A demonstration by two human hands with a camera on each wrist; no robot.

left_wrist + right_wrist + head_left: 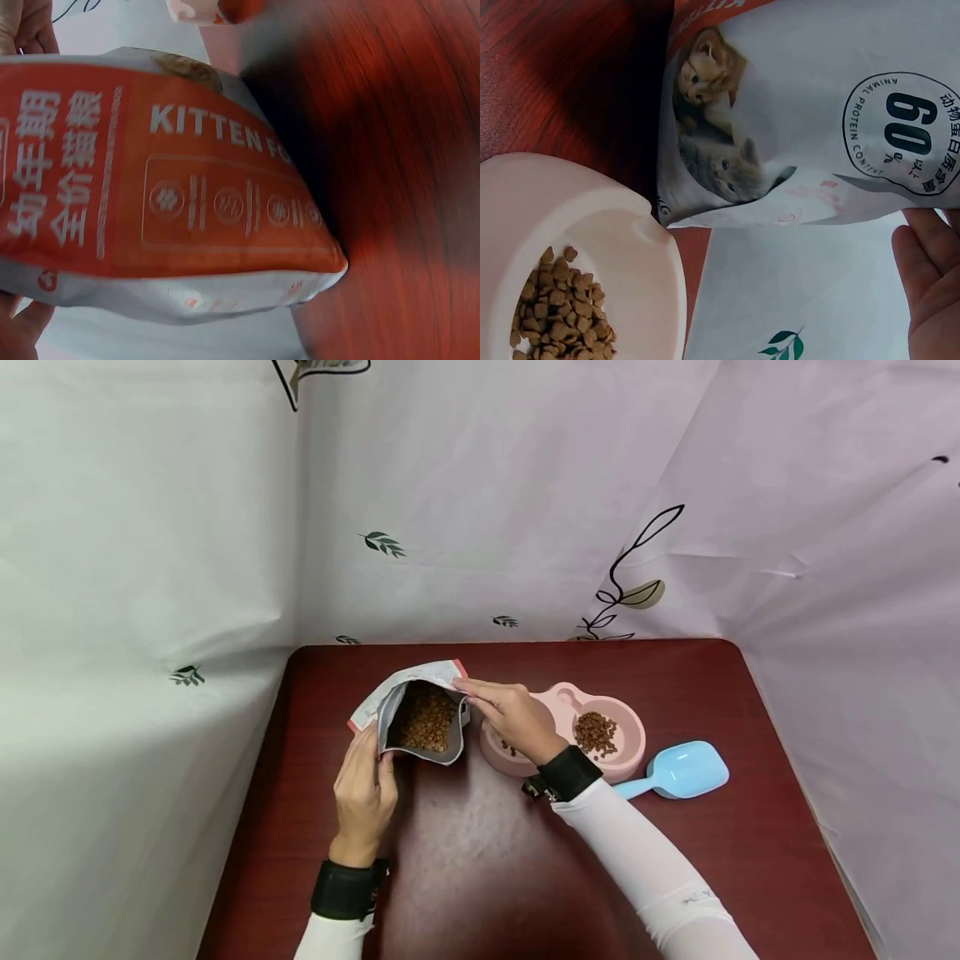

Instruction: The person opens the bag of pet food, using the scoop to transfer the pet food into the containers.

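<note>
A kitten food bag (pixel 420 755) stands with its mouth spread wide, and brown kibble (pixel 427 718) shows inside. Its orange front reads "KITTEN FO" in the left wrist view, while the right wrist view shows the white face with two kittens (pixel 731 169). My left hand (pixel 363 792) grips the bag's near left rim, thumb at the edge of the mouth. My right hand (pixel 517 717) pinches the right rim from the other side, its wrist passing over a pink double bowl (pixel 636 731). Kibble lies in both bowl compartments, with more in the right one (pixel 596 732).
Right of the bowl lies a light blue scoop (pixel 688 768), its handle partly hidden by my right sleeve. The dark red table (pixel 750 843) meets a white sheet (pixel 480 510) patterned with leaves at its back and sides.
</note>
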